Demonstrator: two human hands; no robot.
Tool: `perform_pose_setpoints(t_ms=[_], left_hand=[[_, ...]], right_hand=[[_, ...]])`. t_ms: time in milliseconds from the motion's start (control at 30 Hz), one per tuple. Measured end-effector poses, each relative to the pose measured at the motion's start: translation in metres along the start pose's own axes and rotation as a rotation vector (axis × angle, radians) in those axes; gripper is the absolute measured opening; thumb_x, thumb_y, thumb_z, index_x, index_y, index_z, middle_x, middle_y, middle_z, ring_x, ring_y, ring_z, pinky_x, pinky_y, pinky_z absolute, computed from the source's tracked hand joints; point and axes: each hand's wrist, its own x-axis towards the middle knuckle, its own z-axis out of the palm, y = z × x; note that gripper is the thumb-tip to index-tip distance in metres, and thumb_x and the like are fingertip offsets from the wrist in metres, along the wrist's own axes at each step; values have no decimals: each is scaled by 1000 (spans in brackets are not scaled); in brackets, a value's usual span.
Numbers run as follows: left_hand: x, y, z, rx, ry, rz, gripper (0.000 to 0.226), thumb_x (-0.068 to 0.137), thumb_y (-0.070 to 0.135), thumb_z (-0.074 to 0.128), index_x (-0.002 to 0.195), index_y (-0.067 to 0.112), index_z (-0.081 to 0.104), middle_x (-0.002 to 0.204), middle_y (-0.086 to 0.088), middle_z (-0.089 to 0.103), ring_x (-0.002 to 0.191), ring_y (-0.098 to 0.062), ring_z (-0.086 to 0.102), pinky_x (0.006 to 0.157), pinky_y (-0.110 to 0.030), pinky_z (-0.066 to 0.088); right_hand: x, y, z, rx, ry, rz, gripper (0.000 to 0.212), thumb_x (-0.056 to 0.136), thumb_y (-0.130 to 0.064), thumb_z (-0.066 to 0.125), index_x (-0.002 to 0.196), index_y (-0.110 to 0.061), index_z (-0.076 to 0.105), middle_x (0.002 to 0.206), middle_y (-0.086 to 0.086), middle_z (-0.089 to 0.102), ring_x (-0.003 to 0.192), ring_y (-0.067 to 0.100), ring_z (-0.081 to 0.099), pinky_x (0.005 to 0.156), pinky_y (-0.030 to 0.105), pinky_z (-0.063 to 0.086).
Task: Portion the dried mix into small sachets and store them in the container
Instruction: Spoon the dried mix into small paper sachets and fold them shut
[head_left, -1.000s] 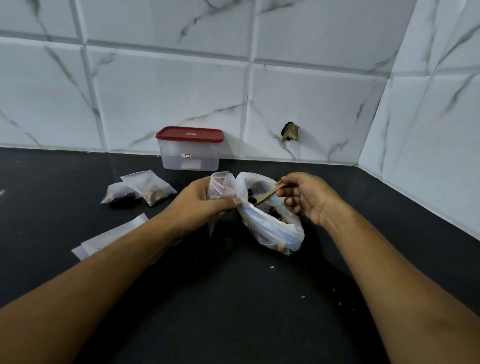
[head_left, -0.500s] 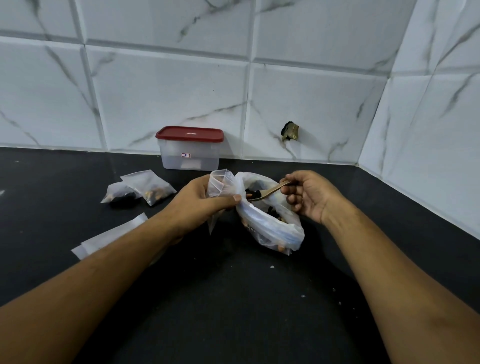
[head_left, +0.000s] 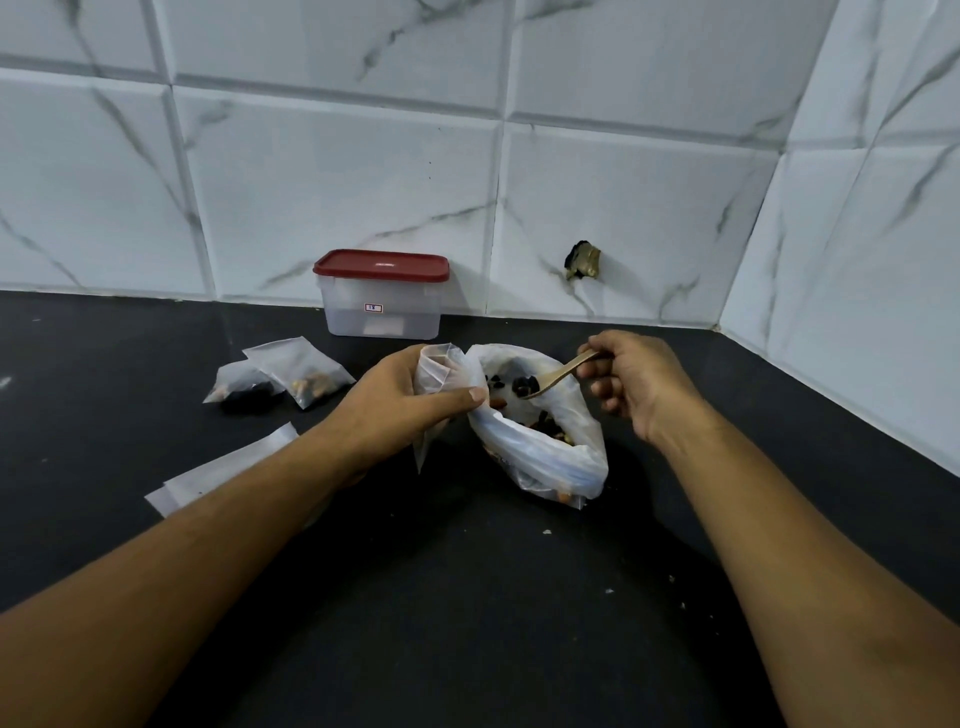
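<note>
A: Hands, quick?

B: Left hand (head_left: 400, 405) comes in from 7 o'clock, fingers and thumb curled round the small sachet (head_left: 439, 366), pinching it with its mouth up. The sachet touches the rim of the big bag (head_left: 550, 457) at the bag's 10 o'clock. Right hand (head_left: 641, 382) reaches in from 5 o'clock, fingers clamped on the handle of the spoon (head_left: 558, 374), knuckles up.

A: Spoon loaded?

B: Yes, dark pieces of dried mix (head_left: 524, 385) sit on the bowl, over the open bag mouth, near the left thumb. More mix lies lower in the bag.

A: Edges, room?

B: The table (head_left: 467, 597) meets the back wall (head_left: 337, 197) at 12 o'clock and the side wall (head_left: 857, 312) at 3 o'clock, corner at about 2. The container (head_left: 382, 312) stands against the back wall at the bag's 11 o'clock, red lid (head_left: 381, 265) on. Two filled sachets (head_left: 301, 371) lie at the left hand's 10 o'clock, well apart from it. Flat sachets (head_left: 228, 467) lie at its 8 o'clock, partly under the forearm. Open dark table at 6 o'clock between the forearms, a few crumbs (head_left: 546, 531) on it. A broken hole (head_left: 584, 260) shows in the wall at 1 o'clock.

A: Change from a second ago?

B: Spoon was dug steeply into the bag then, now it lies flatter with the bowl up at the mouth. Right hand has shifted slightly toward 3 o'clock. Left hand, bag, container and sachets sit where they were.
</note>
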Motion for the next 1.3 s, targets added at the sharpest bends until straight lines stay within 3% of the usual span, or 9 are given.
perform_pose_setpoints(t_ms=[100,233,433,633,967,1133,1300], left_hand=[[1,-2,0,19,6,-17,39,87,37,79,123,33,66,110,11,77,102,-6,72,102,-41,56],[1,-3,0,70,0,-34,24,89,39,78,110,41,66,110,13,76,103,-5,71,102,-40,55],[0,-2,2,31,-27,-37,40,91,34,76,129,29,65,115,11,76,107,-6,71,106,-40,53],[2,-5,-1,-54,-47,-37,33,92,26,75,125,24,67,104,8,78,101,-9,73,100,-38,54],[3,-7,-2,-43,-40,-17,30,93,25,74,123,22,68,104,3,79,102,-13,74,102,-42,56],[2,-5,0,-42,-53,9,24,94,25,73,117,21,67,83,12,76,84,-3,72,87,-28,55],[3,-5,-1,-49,-20,-6,30,93,27,74,122,23,68,98,10,78,93,-3,72,87,-27,53]], right_hand=[[-1,4,5,-126,34,-116,19,97,-15,55,83,-8,67,57,4,64,37,11,42,38,20,25],[-4,6,11,-151,5,-136,19,95,-12,57,82,-6,69,64,9,66,36,12,41,37,20,26],[-12,6,16,-174,-114,-78,19,95,-13,61,96,0,74,70,7,76,42,11,41,40,20,27],[-13,4,13,-169,-205,15,19,96,-15,60,95,-2,74,82,12,79,44,11,41,43,21,29],[-5,4,7,-41,-174,88,21,97,-15,54,83,-8,68,63,5,70,41,10,39,40,21,27],[-8,3,6,-55,-244,59,19,99,-19,58,91,-7,72,71,7,75,40,9,40,40,19,28],[-2,4,5,10,-191,99,21,99,-19,55,86,-9,68,63,4,69,39,9,37,40,20,25]])
